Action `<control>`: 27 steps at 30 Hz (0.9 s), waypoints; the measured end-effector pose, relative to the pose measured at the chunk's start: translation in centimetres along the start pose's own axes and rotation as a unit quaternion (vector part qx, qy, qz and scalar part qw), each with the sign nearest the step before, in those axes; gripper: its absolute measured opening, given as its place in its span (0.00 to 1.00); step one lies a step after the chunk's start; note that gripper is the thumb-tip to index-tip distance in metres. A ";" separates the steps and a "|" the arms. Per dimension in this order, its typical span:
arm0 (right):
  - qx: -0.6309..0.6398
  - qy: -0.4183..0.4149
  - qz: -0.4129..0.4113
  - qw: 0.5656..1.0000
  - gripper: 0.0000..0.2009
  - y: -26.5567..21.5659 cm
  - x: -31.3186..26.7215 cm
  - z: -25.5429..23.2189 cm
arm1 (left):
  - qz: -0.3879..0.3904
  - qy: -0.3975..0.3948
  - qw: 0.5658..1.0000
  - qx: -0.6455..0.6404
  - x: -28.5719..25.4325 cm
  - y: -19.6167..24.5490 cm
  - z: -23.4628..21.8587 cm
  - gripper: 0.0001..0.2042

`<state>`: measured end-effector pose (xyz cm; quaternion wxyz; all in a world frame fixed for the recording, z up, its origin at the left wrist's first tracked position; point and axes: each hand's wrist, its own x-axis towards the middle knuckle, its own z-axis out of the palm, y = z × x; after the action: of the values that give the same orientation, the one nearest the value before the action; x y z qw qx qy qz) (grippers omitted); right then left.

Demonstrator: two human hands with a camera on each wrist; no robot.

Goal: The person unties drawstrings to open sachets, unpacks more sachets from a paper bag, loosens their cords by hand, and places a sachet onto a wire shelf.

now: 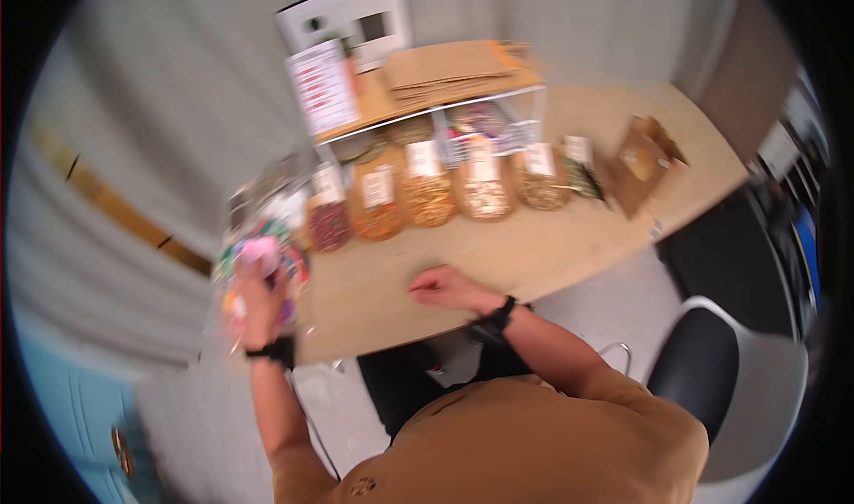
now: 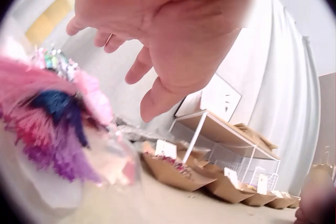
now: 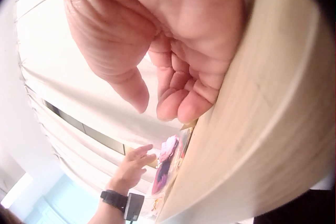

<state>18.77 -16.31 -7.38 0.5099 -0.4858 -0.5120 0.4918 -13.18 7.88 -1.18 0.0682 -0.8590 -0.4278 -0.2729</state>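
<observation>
My left hand (image 1: pixel 260 306) is over the left end of the table, with a blurred heap of colourful bundles (image 1: pixel 294 273) beneath and around it. A pink piece (image 1: pixel 258 250) shows by its fingertips in the head view. From the left wrist, the fingers (image 2: pixel 139 66) are spread and relaxed, apart from a fringed, tassel-like bundle (image 2: pixel 47 103) in pink, purple and dark blue. My right hand (image 1: pixel 445 288) hovers near the table's front edge, its fingers (image 3: pixel 191 106) loosely curled and nothing between them in the right wrist view.
Several brown paper trays of dried bits, with white labels, line the table's middle, among them one of red petals (image 1: pixel 329 226). Behind stands a shelf (image 1: pixel 382 104) bearing flat brown paper bags (image 1: pixel 449 66). A brown paper bag (image 1: pixel 639 166) stands at right; a chair (image 1: pixel 756 388) is nearby.
</observation>
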 end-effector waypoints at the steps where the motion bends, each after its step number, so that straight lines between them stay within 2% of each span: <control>1: 0.005 -0.001 -0.013 1.000 0.06 0.0 0.0 0.1 | -0.055 0.010 0.998 -0.042 -0.5 3.3 -2.9 0.24; 2: 0.008 -0.004 -0.001 1.000 0.07 0.1 0.1 0.1 | -0.073 0.018 0.991 -0.112 -1.1 5.6 -5.2 0.22; 3: 0.012 -0.011 0.009 1.000 0.07 0.3 0.1 0.0 | -0.076 0.062 0.990 -0.102 -1.5 8.0 -7.2 0.12; 4: 0.013 -0.009 0.014 1.000 0.07 0.1 0.1 0.1 | -0.050 0.064 0.973 -0.217 -2.7 7.3 -6.9 0.09; 5: 0.014 -0.012 0.019 1.000 0.08 -0.3 0.0 0.0 | -0.108 0.079 0.952 -0.275 -3.6 10.0 -7.8 0.17; 6: 0.012 0.005 0.021 1.000 0.08 -0.8 -0.3 -0.2 | -0.115 0.047 0.927 -0.354 -5.2 9.6 -6.8 0.18; 7: -0.007 0.005 0.016 1.000 0.08 -1.3 -0.5 -0.2 | -0.081 0.066 0.910 -0.401 -6.6 9.5 -4.8 0.19; 9: -0.028 0.009 0.010 1.000 0.08 -3.3 -1.4 -0.7 | -0.077 0.036 0.890 -0.448 -8.3 12.3 -3.3 0.20; 11: -0.188 0.080 -0.065 0.977 0.07 -7.3 -3.2 -3.8 | -0.110 -0.019 0.890 -0.442 -9.7 13.3 -1.8 0.21; 12: -0.216 0.152 -0.121 0.957 0.07 -9.4 -4.1 -6.2 | -0.108 -0.020 0.889 -0.444 -10.2 13.5 -1.1 0.21; 13: -0.195 0.302 -0.142 0.922 0.03 -10.8 -5.0 -8.5 | -0.139 -0.027 0.873 -0.468 -10.8 13.7 -0.4 0.21; 14: -0.191 0.440 -0.179 0.859 0.05 -12.1 -6.0 -11.7 | -0.170 -0.035 0.854 -0.490 -11.3 13.8 0.3 0.21; 15: -0.241 0.552 -0.126 0.788 0.09 -14.5 -8.1 -15.6 | -0.186 -0.024 0.850 -0.493 -11.7 13.8 1.0 0.22; 16: -0.339 0.620 -0.111 0.698 0.13 -16.7 -10.5 -19.0 | -0.187 -0.025 0.847 -0.496 -11.7 13.8 1.2 0.22; 17: -0.430 0.688 -0.109 0.574 0.16 -19.1 -12.5 -21.3 | -0.178 -0.006 0.852 -0.492 -11.7 14.0 1.4 0.22; 18: -0.414 0.727 -0.111 0.537 0.16 -20.9 -14.0 -22.7 | -0.169 0.014 0.856 -0.488 -11.8 14.1 1.7 0.21; 20: -0.581 0.695 -0.073 0.417 0.15 -20.8 -17.4 -28.1 | -0.165 0.021 0.861 -0.481 -12.0 14.1 2.4 0.21; 21: -0.585 0.693 -0.074 0.415 0.15 -21.3 -17.9 -28.4 | -0.155 0.029 0.868 -0.471 -11.9 14.2 2.7 0.21; 23: -0.551 0.592 0.202 0.553 0.12 -22.1 -18.6 -29.0 | -0.156 0.026 0.868 -0.471 -11.9 14.7 2.4 0.21; 27: -0.596 0.573 0.194 0.529 0.10 -20.1 -19.1 -31.5 | -0.158 0.020 0.874 -0.459 -12.3 14.0 2.8 0.21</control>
<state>50.51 -36.06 11.72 0.1777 -0.9416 -0.1774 -0.2242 -7.18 -8.44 -8.39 -0.3690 -0.7094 -0.3832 -0.4624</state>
